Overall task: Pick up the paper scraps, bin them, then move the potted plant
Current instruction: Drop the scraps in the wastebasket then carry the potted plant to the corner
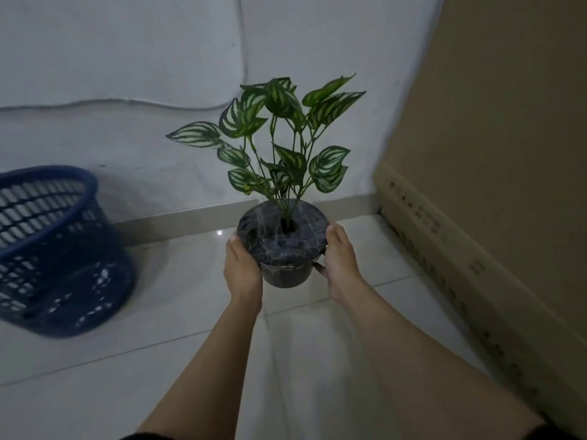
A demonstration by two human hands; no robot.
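Observation:
The potted plant (282,239) is a black pot wrapped in clear film, with green and white striped leaves rising from it. It is held above the tiled floor in the middle of the view. My left hand (241,268) grips its left side and my right hand (340,262) grips its right side. A blue slatted bin (54,249) stands tilted at the left, with white paper scraps (98,277) showing through its slats near the bottom.
A large cardboard box (495,185) fills the right side, close to the pot. A white wall (127,58) with a skirting strip runs behind. Pale floor tiles (190,328) spread between the bin and the box.

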